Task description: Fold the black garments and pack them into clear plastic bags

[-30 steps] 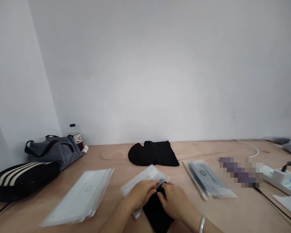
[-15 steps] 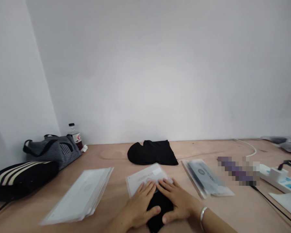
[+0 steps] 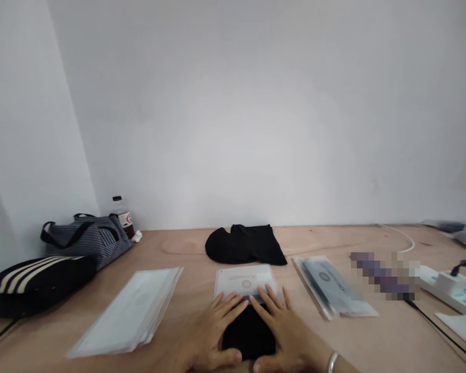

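Observation:
A translucent zip bag [image 3: 244,278] with a printed logo lies flat on the table in front of me. The folded black cloth [image 3: 248,334] sits at its near end, its far part seemingly inside the bag. My left hand [image 3: 217,331] rests along the left side of both, fingers spread. On the right side lies my right hand [image 3: 287,329], also with spread fingers, a silver bracelet on its wrist. Both sets of fingertips touch the bag, and neither hand grips anything. Beyond the bag a black mitt [image 3: 244,244] lies flat near the wall.
At left lies a stack of translucent bags [image 3: 130,311]; at right, bags with dark contents [image 3: 326,285]. A striped bag [image 3: 97,241], a black pouch [image 3: 42,285] and a bottle [image 3: 124,220] stand at far left. A power strip [image 3: 462,295] with cables lies far right.
The bag has turned from slanted to square with me. My hands have moved apart and slightly nearer, and more of the black cloth shows flat between them.

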